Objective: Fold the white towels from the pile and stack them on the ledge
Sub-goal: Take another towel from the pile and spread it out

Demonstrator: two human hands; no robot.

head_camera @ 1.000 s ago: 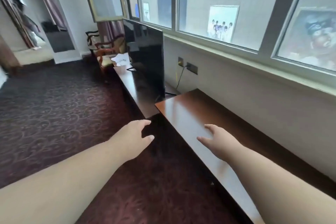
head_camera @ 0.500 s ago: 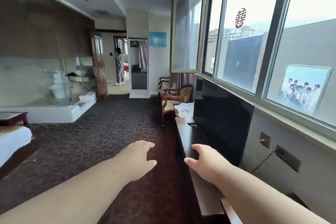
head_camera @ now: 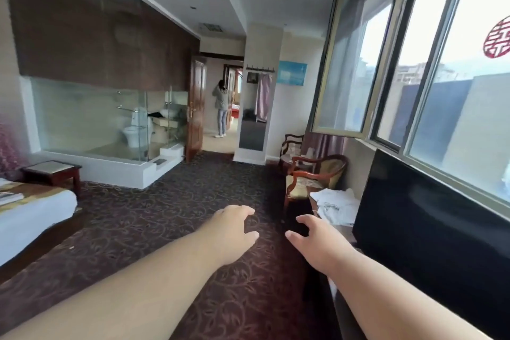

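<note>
1. The left hand [head_camera: 233, 230] reaches forward above the patterned carpet [head_camera: 154, 218], fingers loosely spread, holding nothing.
2. The right hand [head_camera: 317, 240] reaches out beside it, fingers spread and slightly bent, also holding nothing.
3. The pile of white towels [head_camera: 338, 205] lies crumpled on the wooden ledge [head_camera: 343, 230], between a wooden armchair [head_camera: 311, 179] and a black television [head_camera: 430, 226].
4. A red paper-cut emblem [head_camera: 498, 37] is stuck on the window; its character is cut off and unreadable.

Dark television [head_camera: 430, 226] under windows, wooden armchair [head_camera: 311, 176], patterned carpet [head_camera: 165, 218], bed [head_camera: 33, 212]
</note>
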